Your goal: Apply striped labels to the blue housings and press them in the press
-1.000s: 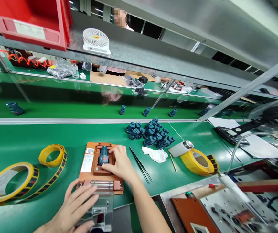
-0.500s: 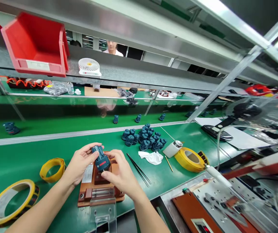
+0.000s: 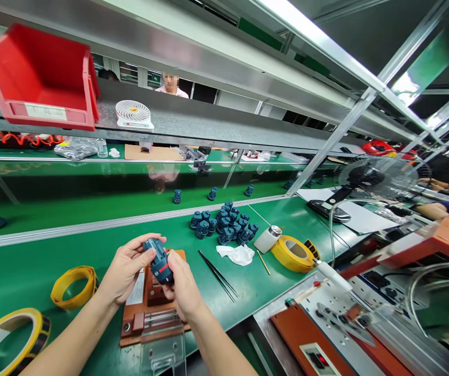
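Observation:
Both my hands hold one dark blue battery pack (image 3: 157, 256) with red lettering on its base. The pack is tilted, its narrow end up to the left. My left hand (image 3: 132, 263) grips that upper end between thumb and fingers. At the base, my right hand (image 3: 183, 284) is closed round the right side; its fingertips are partly hidden. Below the pack lies a brown fixture (image 3: 130, 326) with a clear hinged plate (image 3: 162, 347). Black tweezers (image 3: 220, 277) rest on the bench to the right. Several more battery packs (image 3: 226, 224) stand grouped farther back.
Yellow tape rolls (image 3: 36, 331) lie at left, another (image 3: 293, 254) at right beside a white bottle (image 3: 267, 239), a white cloth (image 3: 236, 255) and a thin stick (image 3: 263, 262). Single packs stand on the green strip behind. A desk fan (image 3: 361, 177) and machine (image 3: 306, 339) occupy the right.
My right hand has shifted its grip, its thumb now up along the pack's side and its fingers curled under the base. The whole view has swung slightly to the right.

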Demonstrator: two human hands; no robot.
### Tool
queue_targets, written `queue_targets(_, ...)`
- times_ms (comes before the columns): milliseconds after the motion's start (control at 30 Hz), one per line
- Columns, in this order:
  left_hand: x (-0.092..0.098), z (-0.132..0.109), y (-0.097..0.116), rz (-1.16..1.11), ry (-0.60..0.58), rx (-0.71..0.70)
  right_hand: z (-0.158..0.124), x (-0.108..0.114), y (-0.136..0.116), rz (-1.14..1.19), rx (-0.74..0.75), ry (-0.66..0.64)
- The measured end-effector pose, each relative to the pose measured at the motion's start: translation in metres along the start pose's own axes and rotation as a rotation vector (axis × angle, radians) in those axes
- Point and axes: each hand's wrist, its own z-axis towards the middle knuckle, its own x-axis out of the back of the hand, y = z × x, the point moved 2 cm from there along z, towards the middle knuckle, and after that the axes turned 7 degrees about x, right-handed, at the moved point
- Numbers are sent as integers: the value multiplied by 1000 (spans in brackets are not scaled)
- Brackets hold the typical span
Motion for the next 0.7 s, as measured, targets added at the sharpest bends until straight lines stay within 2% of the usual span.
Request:
queue_targets(100,1,4,-4,124,79,-83,-1,-7,7,128,-233,-61)
queue_targets(167,2,5,-6,199,137,-124,-3,-9,11,112,-297,-113)
queue_targets(233,4,5,-7,274,188,-128,-4,-7,13,-25,-246,-139)
queue_targets(400,9,4,-5,611,314,-174,-6,2,11,-559,125,-182)
queue_targets(533,9,-1,-3,768,399,-233,-3,1,14,-714,216,-155)
queue_targets(600,10,0,-3,683,379,-240,0,-1,15,-730,234,-132)
queue_targets(700,14,12,-6,435,259,-180,6,0,14,-654,226,-145)
